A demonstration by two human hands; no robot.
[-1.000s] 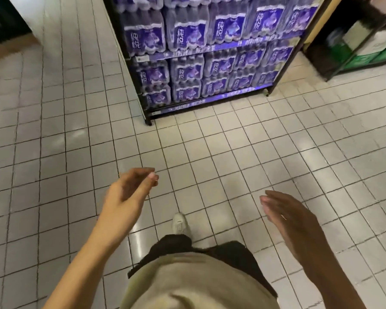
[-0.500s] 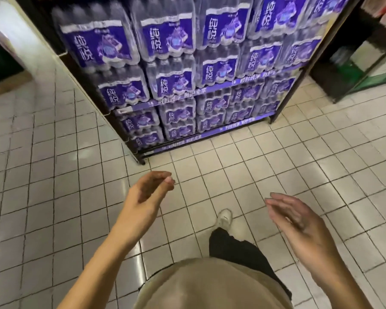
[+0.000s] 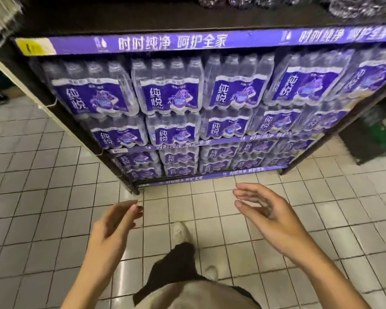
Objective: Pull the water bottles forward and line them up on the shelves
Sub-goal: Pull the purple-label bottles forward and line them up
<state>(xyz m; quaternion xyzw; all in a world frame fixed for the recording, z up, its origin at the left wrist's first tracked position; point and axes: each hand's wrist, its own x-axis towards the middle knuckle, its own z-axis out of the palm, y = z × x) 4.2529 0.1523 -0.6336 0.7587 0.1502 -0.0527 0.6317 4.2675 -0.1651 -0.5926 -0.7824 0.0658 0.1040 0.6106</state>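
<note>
While we stand in front of the rack, our left hand (image 3: 112, 224) and right hand (image 3: 265, 210) both hang loose over the floor, fingers relaxed and slightly bent, holding nothing and touching nothing. Between the two palms there's a gap, and through it we see one pale shoe (image 3: 180, 231) and a black trouser leg (image 3: 176, 264), with a second shoe toe (image 3: 211, 272) further back toward us.

Ahead of both hands, well apart from the fingertips, stands the dark metal shelf unit (image 3: 125, 25). Its bottom rail sits just past the fingers, with bare tile in between, so there's open floor to step into. Left of our left hand the tiles run on freely; right of our right hand another dark rack (image 3: 366, 139) sits close to the shelf's far post.

Shrink-wrapped packs of water bottles (image 3: 169, 90) with purple labels fill the shelves. We count five packs across the top visible row, and four stacked rows below the upper purple banner strip (image 3: 165, 43); three such strips show in all. More wrapped bottles sit on the shelf above, too blurry to count.

Flooring is pale glossy square tile (image 3: 42, 208) with dark grout.
</note>
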